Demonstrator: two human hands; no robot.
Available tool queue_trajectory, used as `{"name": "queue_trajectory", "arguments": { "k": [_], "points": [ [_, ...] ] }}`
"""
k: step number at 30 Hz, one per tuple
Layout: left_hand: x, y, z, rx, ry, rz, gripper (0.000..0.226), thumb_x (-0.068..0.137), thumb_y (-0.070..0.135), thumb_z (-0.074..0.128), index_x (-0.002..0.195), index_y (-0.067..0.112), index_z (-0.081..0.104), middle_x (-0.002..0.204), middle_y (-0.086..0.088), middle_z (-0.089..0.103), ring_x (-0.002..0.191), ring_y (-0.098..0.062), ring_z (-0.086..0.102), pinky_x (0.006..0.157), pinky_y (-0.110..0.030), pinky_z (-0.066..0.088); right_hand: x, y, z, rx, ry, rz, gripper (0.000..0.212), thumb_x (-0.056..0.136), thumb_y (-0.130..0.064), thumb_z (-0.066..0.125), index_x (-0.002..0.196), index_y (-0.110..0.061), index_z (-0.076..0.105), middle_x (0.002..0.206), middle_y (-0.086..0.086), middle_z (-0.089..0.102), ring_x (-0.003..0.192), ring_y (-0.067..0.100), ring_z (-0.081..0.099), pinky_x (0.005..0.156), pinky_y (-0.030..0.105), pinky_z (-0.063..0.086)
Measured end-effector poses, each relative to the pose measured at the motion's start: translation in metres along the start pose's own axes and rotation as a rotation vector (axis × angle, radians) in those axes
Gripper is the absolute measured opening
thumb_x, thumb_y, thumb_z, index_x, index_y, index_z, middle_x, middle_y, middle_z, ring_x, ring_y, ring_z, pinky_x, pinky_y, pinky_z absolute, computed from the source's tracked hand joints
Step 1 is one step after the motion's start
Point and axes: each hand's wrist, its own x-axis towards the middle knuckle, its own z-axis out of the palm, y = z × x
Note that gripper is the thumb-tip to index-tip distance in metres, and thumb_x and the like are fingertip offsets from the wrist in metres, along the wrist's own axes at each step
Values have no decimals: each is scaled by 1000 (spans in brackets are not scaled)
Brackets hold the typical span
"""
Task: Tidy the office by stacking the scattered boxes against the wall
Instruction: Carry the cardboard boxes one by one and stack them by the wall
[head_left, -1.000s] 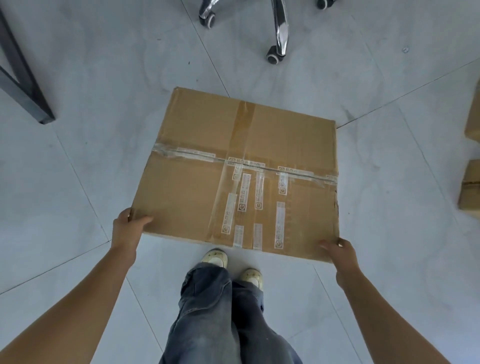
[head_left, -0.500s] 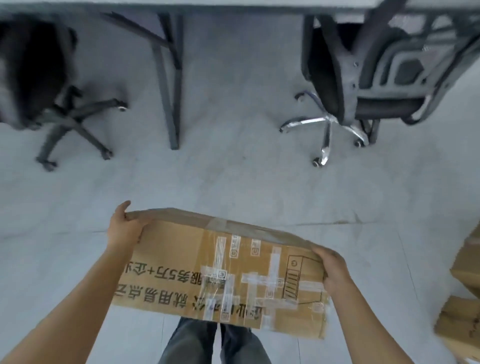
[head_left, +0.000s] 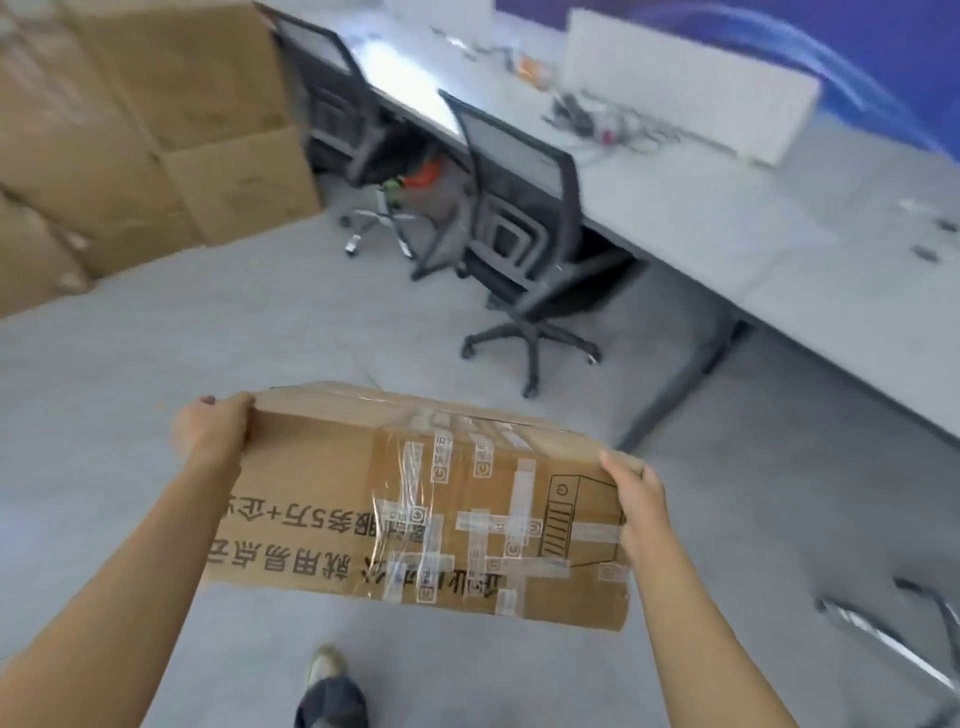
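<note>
Grey floor; stacked boxes (head_left: 130, 130) wait beyond the carton (head_left: 415, 509). Left hand (head_left: 210, 428) and right hand (head_left: 636, 499) grip its opposite ends; likely light, stiff.

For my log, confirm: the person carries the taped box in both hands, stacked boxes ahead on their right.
Wrong side: in the head view, left hand and right hand hold the taped box, but the stacked boxes stand ahead on the left.
</note>
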Motion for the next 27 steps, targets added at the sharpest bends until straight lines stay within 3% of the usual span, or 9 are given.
{"name": "queue_trajectory", "arguments": {
  "k": [1,2,5,8,11,14,18,23,27],
  "points": [
    [13,6,-23,-45,34,-22,21,84,17,60,78,-3,57,78,-23,55,80,-33,54,68,-38,44,-2,-18,30,-47,-49,-45,52,82,-32,68,124,-10,47,121,13,57,109,30,56,96,48,46],
    [29,12,-44,-105,78,-27,27,85,16,59,66,1,49,67,-18,48,71,-29,48,60,-35,39,-5,-36,62,-97,-104,-91,46,84,-37,65,119,-12,49,115,12,58,104,29,57,93,45,47],
    [75,31,-102,-215,181,-55,26,85,18,61,69,1,49,77,-16,49,79,-25,48,65,-37,38,-13,-87,160,-209,-221,-193,46,88,-48,55,114,-10,50,109,14,59,99,30,58,89,41,47],
    [115,48,-160,-260,302,-58,34,82,22,62,57,7,44,63,-10,45,80,-26,49,72,-38,42,-25,-126,259,-287,-284,-282,67,87,-51,53,132,-2,44,122,13,54,111,28,53,95,38,39],
    [151,67,-208,-306,391,-17,39,84,25,61,54,6,43,59,-7,43,76,-27,50,80,-41,47,-47,-149,344,-319,-322,-356,67,91,-46,51,139,-2,36,137,13,46,125,30,43,103,39,33],
    [187,76,-240,-441,447,14,40,83,25,60,52,10,38,55,-7,36,58,-20,39,67,-39,38,-64,-167,405,-352,-325,-453,62,92,-42,50,137,0,36,134,15,45,119,31,43,98,40,34],
    [231,107,-254,-682,496,152,43,82,19,57,52,18,27,46,2,27,52,-16,23,58,-32,27,-70,-196,469,-313,-271,-577,48,93,-39,49,122,-1,47,107,13,51,101,30,50,87,40,38],
    [275,177,-244,-957,545,288,39,82,9,52,49,17,33,44,12,37,50,-6,30,59,-23,30,-39,-255,535,-152,-269,-684,32,88,-48,49,98,-18,48,98,4,50,96,22,49,82,36,39],
    [312,240,-217,-1072,517,396,58,81,4,50,26,23,52,33,17,45,47,1,39,55,-16,34,-10,-313,586,-23,-287,-757,31,89,-45,49,103,-18,42,101,3,50,93,18,49,79,35,39]
  ]
}}
